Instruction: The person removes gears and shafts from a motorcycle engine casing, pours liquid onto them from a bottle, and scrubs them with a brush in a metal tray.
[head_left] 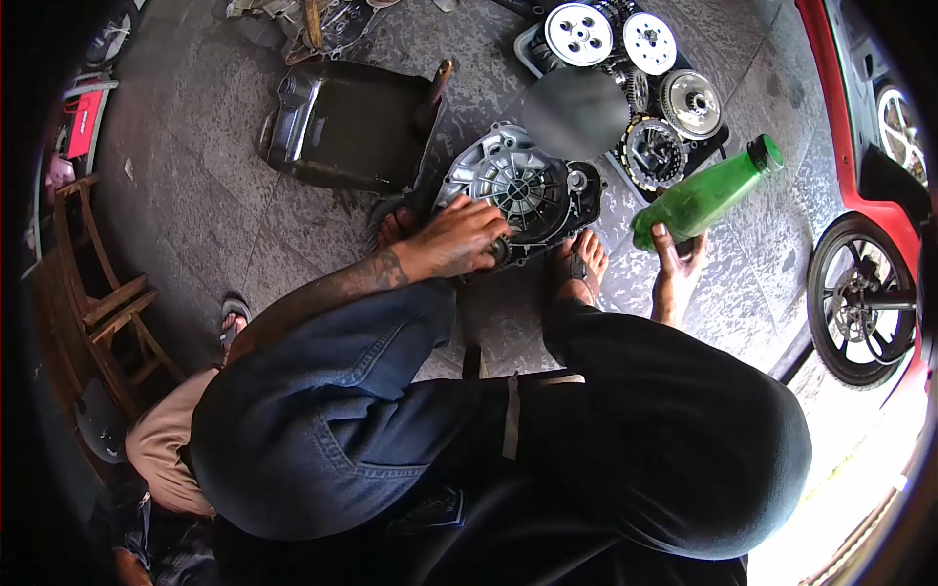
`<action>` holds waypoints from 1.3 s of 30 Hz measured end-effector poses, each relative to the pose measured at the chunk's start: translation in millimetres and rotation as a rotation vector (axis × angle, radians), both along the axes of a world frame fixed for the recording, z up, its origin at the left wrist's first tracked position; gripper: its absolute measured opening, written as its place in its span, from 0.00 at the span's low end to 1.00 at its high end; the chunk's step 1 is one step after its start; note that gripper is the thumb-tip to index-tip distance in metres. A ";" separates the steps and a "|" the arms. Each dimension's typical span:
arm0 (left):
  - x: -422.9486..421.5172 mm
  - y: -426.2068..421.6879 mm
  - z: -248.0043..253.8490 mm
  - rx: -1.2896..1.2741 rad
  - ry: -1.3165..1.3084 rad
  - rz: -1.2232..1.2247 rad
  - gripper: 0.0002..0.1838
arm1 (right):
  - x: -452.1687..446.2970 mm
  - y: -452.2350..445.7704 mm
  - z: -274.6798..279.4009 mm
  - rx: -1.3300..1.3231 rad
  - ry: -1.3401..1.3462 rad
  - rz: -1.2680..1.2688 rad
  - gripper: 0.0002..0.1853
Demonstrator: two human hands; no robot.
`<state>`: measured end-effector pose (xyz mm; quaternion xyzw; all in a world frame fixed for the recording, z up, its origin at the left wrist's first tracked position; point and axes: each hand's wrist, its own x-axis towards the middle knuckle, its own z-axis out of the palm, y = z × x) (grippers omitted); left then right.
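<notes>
My right hand [674, 264] grips a green plastic bottle [708, 198] near its base, tilted with its dark green neck up to the right. The metal engine cover [523, 186], ribbed inside, lies on the floor between my feet. Over its near-left rim is my left hand [459, 237], knuckles up and fingers curled down. A small dark round part shows by those fingertips; what they hold, if anything, is hidden. The bottle is to the right of the cover and apart from it.
A tray [718, 146] of clutch parts and gears stands beyond the cover. A black plastic pan [366, 127] lies left, with loose metal parts [332, 29] behind. A red motorcycle's wheel [860, 301] is at right, a wooden frame [117, 303] at left. Another person [176, 444] sits lower left.
</notes>
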<state>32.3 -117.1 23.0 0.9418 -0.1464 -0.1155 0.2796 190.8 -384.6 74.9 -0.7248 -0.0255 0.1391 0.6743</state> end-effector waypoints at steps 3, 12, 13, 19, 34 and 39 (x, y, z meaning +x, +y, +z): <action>4.7 10.4 -3.2 -0.170 0.063 0.064 0.19 | -0.3 7.6 2.7 0.075 -0.003 0.027 0.30; -3.6 37.1 32.1 -1.369 0.447 0.783 0.15 | -0.3 14.9 19.3 0.140 -0.045 0.025 0.29; -8.0 33.2 36.4 -1.513 0.393 0.915 0.16 | 0.8 14.2 19.3 0.107 -0.049 0.044 0.29; -29.7 47.1 21.7 -2.115 0.306 0.849 0.25 | -2.4 21.5 19.2 0.100 -0.024 0.112 0.29; -20.5 80.1 33.3 -1.963 0.097 0.985 0.33 | 16.9 53.0 16.2 -0.213 -0.157 0.405 0.33; -21.4 97.1 16.2 -2.290 0.012 0.971 0.32 | 46.2 127.7 18.5 -0.398 -0.511 0.491 0.40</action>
